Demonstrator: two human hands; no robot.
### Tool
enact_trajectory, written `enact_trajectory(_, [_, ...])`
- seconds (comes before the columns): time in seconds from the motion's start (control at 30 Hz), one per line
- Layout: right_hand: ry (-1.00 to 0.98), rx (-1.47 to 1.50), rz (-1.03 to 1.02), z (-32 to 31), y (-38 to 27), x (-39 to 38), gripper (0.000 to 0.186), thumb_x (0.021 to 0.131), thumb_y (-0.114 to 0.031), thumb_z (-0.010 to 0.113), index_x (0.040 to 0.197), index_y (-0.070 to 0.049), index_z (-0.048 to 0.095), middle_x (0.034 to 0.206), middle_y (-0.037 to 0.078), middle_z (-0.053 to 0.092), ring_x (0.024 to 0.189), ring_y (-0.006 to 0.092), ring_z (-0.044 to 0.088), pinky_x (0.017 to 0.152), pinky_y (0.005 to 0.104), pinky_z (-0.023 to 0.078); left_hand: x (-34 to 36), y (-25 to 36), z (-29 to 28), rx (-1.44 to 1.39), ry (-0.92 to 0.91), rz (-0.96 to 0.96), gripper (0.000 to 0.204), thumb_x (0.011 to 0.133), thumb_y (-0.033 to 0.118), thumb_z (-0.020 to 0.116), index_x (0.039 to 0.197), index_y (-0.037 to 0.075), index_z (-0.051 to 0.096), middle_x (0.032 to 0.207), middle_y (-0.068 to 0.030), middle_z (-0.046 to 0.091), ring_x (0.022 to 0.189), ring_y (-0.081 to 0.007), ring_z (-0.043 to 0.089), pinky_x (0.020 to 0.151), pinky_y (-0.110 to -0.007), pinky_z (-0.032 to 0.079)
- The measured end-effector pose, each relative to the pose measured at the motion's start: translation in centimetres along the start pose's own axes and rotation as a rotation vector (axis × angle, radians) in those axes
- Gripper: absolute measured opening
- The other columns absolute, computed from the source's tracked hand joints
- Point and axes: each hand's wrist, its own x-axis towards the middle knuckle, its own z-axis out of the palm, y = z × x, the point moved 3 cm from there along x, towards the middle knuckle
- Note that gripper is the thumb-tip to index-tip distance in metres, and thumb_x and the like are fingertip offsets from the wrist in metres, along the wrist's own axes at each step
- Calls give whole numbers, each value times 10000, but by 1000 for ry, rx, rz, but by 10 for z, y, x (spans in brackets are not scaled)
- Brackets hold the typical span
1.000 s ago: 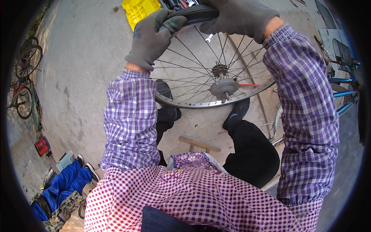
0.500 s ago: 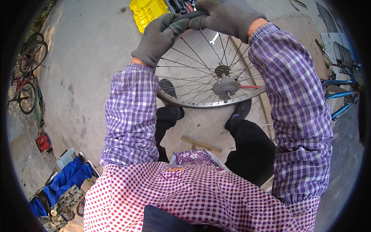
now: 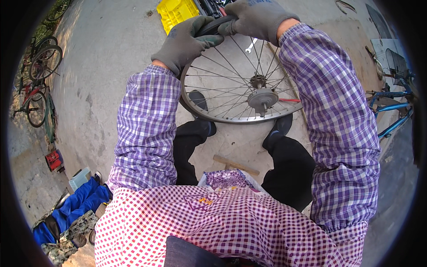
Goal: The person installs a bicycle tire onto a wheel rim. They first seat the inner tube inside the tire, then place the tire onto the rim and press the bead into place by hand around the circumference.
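A spoked bicycle wheel with a silver rim leans between my feet, its hub facing me. Both my hands wear grey work gloves and are at its far edge, where a black bicycle tire shows between them. My left hand wraps the tire from the left, thumb stretched along the near side. My right hand closes on the tire just to the right, thumb pressed against it. Part of the wheel's right side is hidden behind my right sleeve.
Beyond the wheel lie a yellow plastic case and a wrench. A red-handled tool shows past the spokes. A wooden piece lies between my legs. A blue bicycle frame is at right, more bicycles at far left.
My left hand has shifted slightly away from my right, opening a wider gap that shows more tire. The right hand stays on the tire, and the view has moved slightly.
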Motion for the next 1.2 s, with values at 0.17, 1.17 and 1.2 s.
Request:
enact_trajectory(0.17, [-8,15,67,1,-5,6,505,904,-529,682,1151,-97,770,1182,176,743,1171,342,679,989,441,526,-3,-1,14,214,233,376,475,897,198,823,1329,97,654,1226,-107,725,1073,-256,719,940,-354,588])
enact_trajectory(1.17, [603,673,481,277,315,0,528,942,-513,713,1267,-97,700,1181,142,741,987,277,738,924,403,578,146,-144,133,496,313,326,384,952,347,774,1215,72,722,1040,-121,781,911,-219,761,807,-333,594])
enact_trajectory(1.2, [556,645,562,309,333,-19,548,949,-535,685,1249,-77,714,1149,152,753,965,256,741,916,388,572,150,-153,139,521,294,289,380,958,317,774,1229,56,720,1039,-113,784,898,-200,757,810,-328,594])
